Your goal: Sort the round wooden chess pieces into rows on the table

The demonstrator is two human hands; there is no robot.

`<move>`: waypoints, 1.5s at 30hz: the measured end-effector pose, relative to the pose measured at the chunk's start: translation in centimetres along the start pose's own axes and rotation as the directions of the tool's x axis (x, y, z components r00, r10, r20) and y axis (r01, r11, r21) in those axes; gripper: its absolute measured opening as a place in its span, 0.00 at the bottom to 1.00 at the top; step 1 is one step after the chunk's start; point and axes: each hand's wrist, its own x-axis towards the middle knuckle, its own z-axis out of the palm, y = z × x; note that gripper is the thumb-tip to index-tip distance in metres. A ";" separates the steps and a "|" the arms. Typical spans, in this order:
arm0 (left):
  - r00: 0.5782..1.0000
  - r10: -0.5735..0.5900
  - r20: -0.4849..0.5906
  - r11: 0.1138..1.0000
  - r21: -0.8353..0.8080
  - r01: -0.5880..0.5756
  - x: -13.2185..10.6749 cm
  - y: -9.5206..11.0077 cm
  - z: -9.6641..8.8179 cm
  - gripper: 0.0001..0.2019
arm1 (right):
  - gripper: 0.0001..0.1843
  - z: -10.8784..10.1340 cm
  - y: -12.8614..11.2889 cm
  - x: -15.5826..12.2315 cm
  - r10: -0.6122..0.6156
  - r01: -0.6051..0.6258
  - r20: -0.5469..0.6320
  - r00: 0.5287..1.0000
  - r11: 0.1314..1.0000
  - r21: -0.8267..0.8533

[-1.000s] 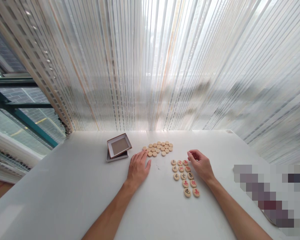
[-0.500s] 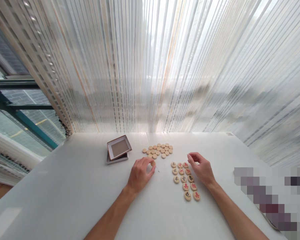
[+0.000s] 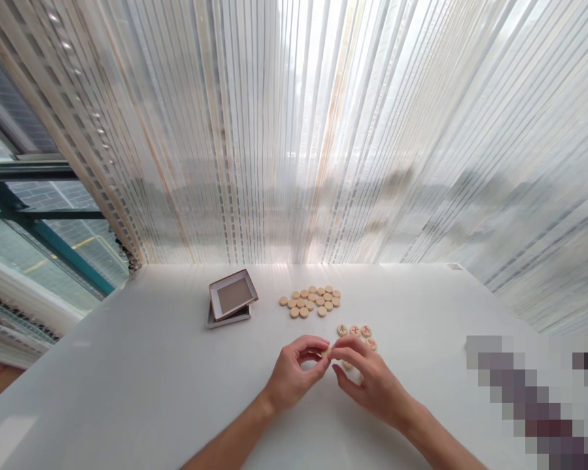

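Between the thumb and fingers of my left hand [image 3: 293, 373] is a Chinese chess piece [image 3: 325, 352], round and pale wooden. My right hand [image 3: 376, 382] meets it from the other side, its fingertips at the piece's edge and its thumb held apart below. Under and behind the right hand lie face-up pieces [image 3: 355, 330] in columns, with red and black characters; the hand hides most of them. Farther back, a loose cluster of blank-side-up pieces [image 3: 311, 298] spreads over the white table [image 3: 176, 391].
An open cardboard box [image 3: 215, 322] stands at the back left, with a lid or tray [image 3: 232, 292] resting tilted on it. Along the table's far edge hangs a striped sheer curtain [image 3: 274, 163]. A pixelated patch covers the right front.
My left hand has carried the piece right and nearer to me. My right hand has moved left from beside the face-up pieces to meet it, now covering several of them.
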 end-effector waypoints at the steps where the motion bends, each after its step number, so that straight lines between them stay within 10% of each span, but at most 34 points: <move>1: 1.000 -0.025 0.012 0.999 -0.031 0.026 0.0 -0.1 -0.1 0.11 | 0.16 0.0 0.1 0.0 0.004 -0.004 -0.001 1.000 1.000 -0.005; 45: 0.971 -0.206 0.120 0.939 -0.256 0.231 0.0 -0.8 0.1 0.14 | 0.11 0.7 0.6 -0.6 0.051 -0.051 0.005 0.999 0.998 -0.023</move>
